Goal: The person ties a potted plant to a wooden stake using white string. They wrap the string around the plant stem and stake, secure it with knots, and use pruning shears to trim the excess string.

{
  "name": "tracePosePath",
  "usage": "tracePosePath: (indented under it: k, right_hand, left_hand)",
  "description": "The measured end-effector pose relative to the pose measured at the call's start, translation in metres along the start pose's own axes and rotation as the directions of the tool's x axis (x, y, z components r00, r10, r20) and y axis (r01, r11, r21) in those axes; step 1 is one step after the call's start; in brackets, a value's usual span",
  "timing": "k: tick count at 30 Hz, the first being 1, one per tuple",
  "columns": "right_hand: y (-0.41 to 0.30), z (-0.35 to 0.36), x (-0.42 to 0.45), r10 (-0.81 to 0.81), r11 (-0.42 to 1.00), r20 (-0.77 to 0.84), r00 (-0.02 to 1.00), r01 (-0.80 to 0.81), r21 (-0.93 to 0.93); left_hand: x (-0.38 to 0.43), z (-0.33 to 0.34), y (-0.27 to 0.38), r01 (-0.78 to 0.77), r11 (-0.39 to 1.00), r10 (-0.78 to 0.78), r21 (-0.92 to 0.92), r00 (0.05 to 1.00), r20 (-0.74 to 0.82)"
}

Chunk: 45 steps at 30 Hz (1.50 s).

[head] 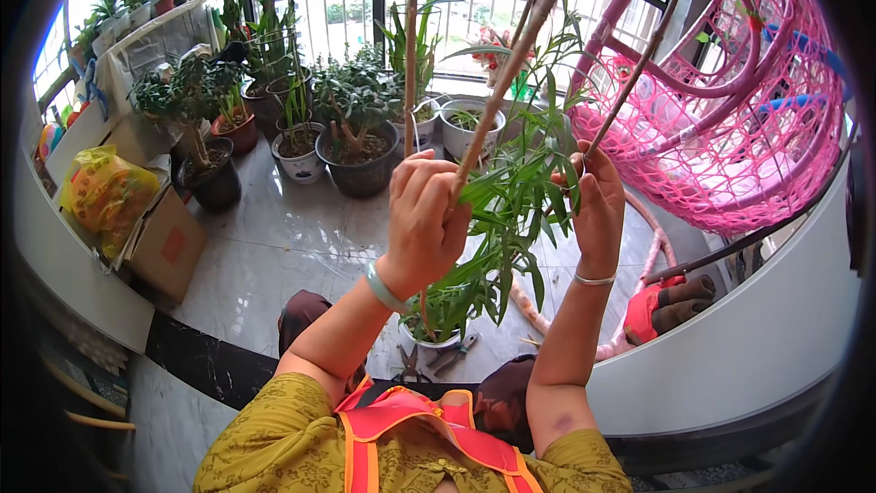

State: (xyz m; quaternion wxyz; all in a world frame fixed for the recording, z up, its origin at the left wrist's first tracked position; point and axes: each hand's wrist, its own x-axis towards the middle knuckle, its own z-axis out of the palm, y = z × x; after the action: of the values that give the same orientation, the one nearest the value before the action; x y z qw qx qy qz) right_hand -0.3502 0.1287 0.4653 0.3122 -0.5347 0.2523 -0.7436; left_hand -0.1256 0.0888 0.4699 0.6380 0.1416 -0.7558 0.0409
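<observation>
My left hand [428, 222], wearing a pale green bangle, is closed around a thick brown stick [503, 85] that slants up to the right. Just beyond its knuckles stands another stick [410, 48] with a white tie [415, 124] around it. My right hand [597, 209], with a silver bangle, pinches a thin dark stick [636, 75]; a bit of white tie shows at its fingertips. Between both hands rises a leafy green plant [510, 239] from a white pot [432, 342] on the floor. Leaves hide the sticks' lower ends.
Pliers [453, 354] and a pair of shears [410, 364] lie beside the pot. Several potted plants [359, 157] line the barred window. At left is a cardboard box [164, 243] under a yellow plastic bag [109, 195]. A pink netted hanging chair [712, 150] fills the right.
</observation>
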Motion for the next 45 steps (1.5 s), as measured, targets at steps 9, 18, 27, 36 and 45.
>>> tracePosePath:
  k: [9,18,27,36,45]
  right_hand:
    - [-0.01,0.014,-0.009,-0.034,0.991,0.011,0.999,0.035,-0.13]
    - [-0.002,0.023,-0.012,-0.033,0.998,-0.03,0.999,0.031,-0.061]
    - [0.004,0.016,-0.01,-0.046,0.999,0.011,0.999,0.046,-0.008]
    - [0.002,0.014,-0.011,-0.044,0.998,0.005,0.999,0.044,-0.049]
    - [0.003,0.01,-0.011,-0.057,0.998,0.034,0.998,0.057,-0.025]
  left_hand:
    - [-0.001,-0.002,-0.014,0.025,0.995,-0.024,0.096,1.0,-0.006]
    - [-0.009,-0.002,-0.021,0.066,0.997,-0.068,-0.045,0.997,-0.046]
    - [-0.008,0.005,-0.037,-0.076,0.997,0.074,-0.015,0.994,-0.078]
    - [-0.007,0.01,-0.037,-0.067,0.998,0.065,-0.01,0.991,-0.116]
    - [-0.016,0.009,-0.038,-0.057,0.998,0.054,-0.036,0.995,-0.084]
